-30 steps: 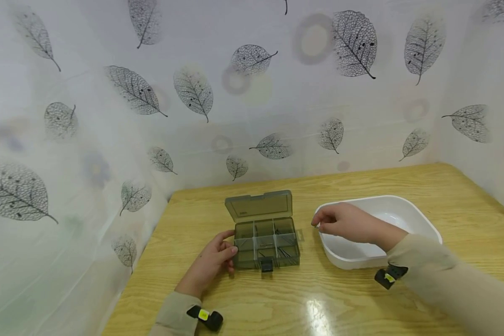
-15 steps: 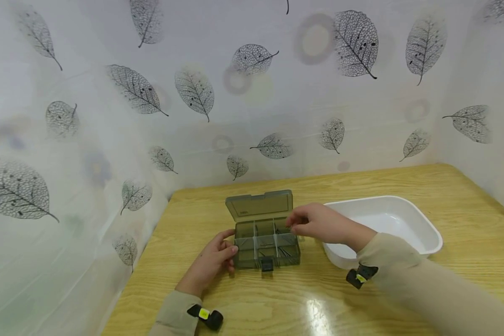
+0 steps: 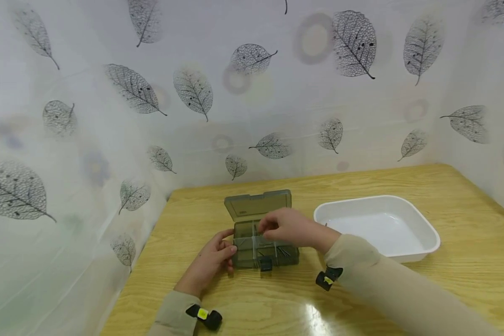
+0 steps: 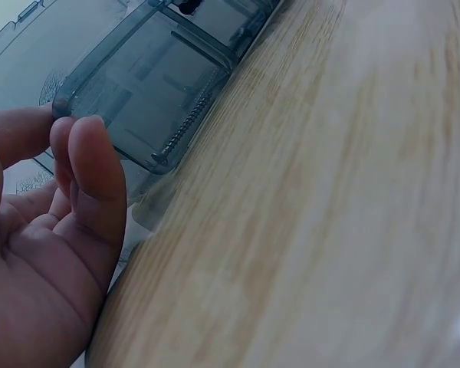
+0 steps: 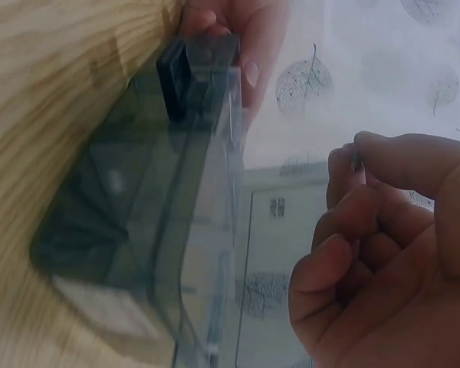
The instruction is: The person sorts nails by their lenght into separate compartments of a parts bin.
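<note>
A smoky, see-through compartment box [image 3: 244, 256] stands on the table with its lid [image 3: 258, 206] raised at the back. My left hand [image 3: 216, 253] holds the box by its left end, thumb and fingers at the corner. In the left wrist view, a threaded screw [image 4: 185, 126] lies inside the box along the wall. My right hand [image 3: 287, 227] hovers over the back middle compartment. Between its thumb and index finger it pinches a small metal piece [image 5: 356, 159], mostly hidden by the fingertips. Thin dark screws or nails [image 3: 283, 252] lie in the front right compartment.
A white plastic tray [image 3: 422, 233] stands to the right of the box, partly behind the right forearm. A black latch [image 3: 266, 264] sits on the front of the box. Leaf-printed sheeting [image 3: 277, 107] surrounds the wooden table [image 3: 252, 308] at the back and sides.
My right hand has moved left from the tray's left rim, across the right side of the box, to its back middle compartment. The left hand and the box stay put.
</note>
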Available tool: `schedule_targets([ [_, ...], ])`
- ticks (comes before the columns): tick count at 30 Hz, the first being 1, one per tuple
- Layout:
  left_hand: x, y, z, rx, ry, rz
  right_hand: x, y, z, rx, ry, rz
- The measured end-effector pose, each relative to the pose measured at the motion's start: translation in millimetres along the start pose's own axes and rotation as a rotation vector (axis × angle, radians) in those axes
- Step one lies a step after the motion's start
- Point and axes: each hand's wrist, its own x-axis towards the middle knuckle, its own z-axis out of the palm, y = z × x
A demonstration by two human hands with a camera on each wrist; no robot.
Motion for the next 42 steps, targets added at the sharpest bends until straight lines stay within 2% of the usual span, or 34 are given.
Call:
schedule_targets([
  [6, -0.8, 0.2, -0.9, 0.001, 0.003, -0.009, 13.0, -6.9, 15.7, 0.039, -0.035, 0.004],
  [13, -0.7, 1.5, 0.2, 0.01, -0.004, -0.015, 26.3, -6.3, 29.8, 0.06, -0.026, 0.033],
  [18, -1.7, 2.0, -0.8, 0.009, -0.006, -0.019, 33.0, -8.1, 33.5, 0.049, -0.019, 0.044],
  [24, -1.7, 3.0, 0.2, -0.001, -0.012, -0.017, 31.4, -6.0, 33.9, 0.055, -0.011, 0.049],
  [34, -2.2, 2.4, -0.2, 0.003, -0.009, -0.013, 11.3, 6.2, 16.5, 0.016, 0.005, 0.059],
  [42, -1.8, 2.3, 0.5, 0.016, -0.003, -0.007, -7.6, 18.1, -7.6, 0.001, 0.016, 0.141],
])
